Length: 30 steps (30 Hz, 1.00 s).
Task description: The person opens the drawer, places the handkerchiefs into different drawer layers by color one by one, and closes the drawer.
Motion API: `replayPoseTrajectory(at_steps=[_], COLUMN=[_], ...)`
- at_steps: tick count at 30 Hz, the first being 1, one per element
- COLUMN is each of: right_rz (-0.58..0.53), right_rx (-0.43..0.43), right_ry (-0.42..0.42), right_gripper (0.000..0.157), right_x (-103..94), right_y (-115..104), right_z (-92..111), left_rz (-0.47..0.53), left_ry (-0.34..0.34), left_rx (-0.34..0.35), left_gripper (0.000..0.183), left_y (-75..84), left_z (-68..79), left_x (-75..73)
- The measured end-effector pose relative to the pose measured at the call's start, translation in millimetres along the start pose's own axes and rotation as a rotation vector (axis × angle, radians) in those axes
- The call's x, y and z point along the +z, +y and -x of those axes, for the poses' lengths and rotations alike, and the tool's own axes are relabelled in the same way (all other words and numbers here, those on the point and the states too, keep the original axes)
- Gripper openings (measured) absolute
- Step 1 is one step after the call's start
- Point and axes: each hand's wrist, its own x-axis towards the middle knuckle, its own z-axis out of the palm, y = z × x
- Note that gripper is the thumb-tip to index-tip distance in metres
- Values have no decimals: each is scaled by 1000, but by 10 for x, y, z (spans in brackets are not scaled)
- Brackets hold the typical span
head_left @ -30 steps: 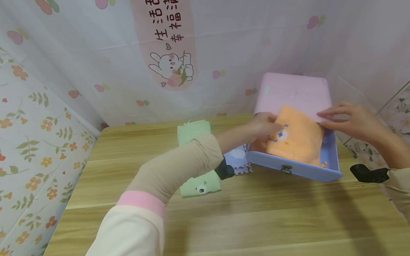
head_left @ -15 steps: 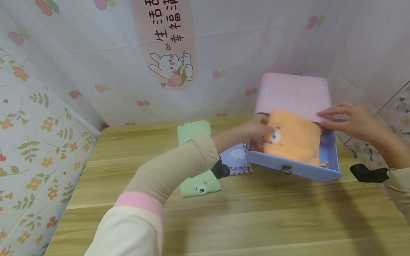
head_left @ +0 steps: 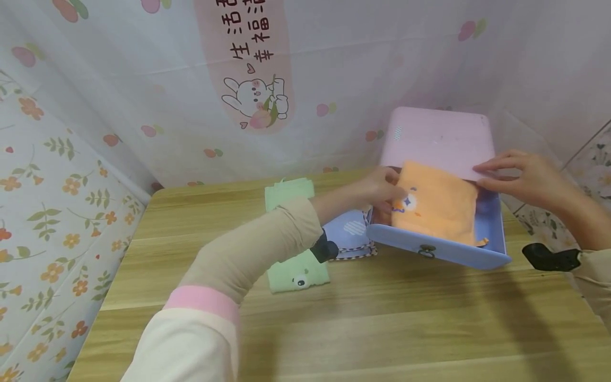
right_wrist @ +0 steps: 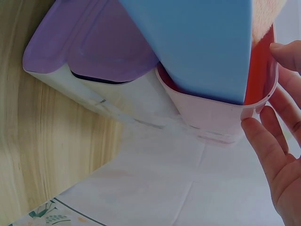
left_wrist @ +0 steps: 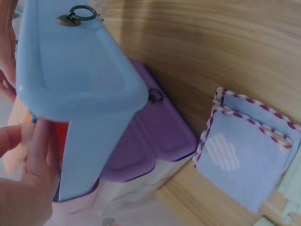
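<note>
Drawer [head_left: 463,255] holds orange cloth [head_left: 441,204] — left hand [head_left: 380,188] pinching the cloth's side, right hand [head_left: 531,176] gripping pink cabinet [head_left: 439,139].

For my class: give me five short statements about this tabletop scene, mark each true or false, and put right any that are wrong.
1. The left-hand grip pinches the orange towel. True.
2. The green towel is inside the blue drawer. False: it lies on the wooden table.
3. The blue drawer is pulled open. True.
4. The right-hand grip holds the drawer's ring handle. False: it is on the edge of the pink casing.
5. The folded blue cloth has a striped border. True.
</note>
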Motion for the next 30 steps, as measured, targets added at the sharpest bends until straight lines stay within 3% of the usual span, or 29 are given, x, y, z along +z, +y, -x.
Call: replayPoseTrajectory(at_steps=[3,10,20,26,30], right_rz=[-1,1,22,7,3], right_rx=[-2,2,-6,-10,-1], right_ry=[-1,6,20,12,5], right_gripper=[36,36,36,37,37], right_x=[-1,4,-7,-11,-15], right_y=[-3,-15,-25,-23,-19], right_z=[-2,-2,-5,-2,0], left_rz=[2,108,-22,16,-79], left_ry=[11,-22,5,-36,-77], left_rx=[6,28,47,65,101], left_gripper=[35,29,25,23,24], left_y=[9,20,80,114,114], left_z=[5,-13,51,105,152], left_x=[-49,-142,-231,-326,-377])
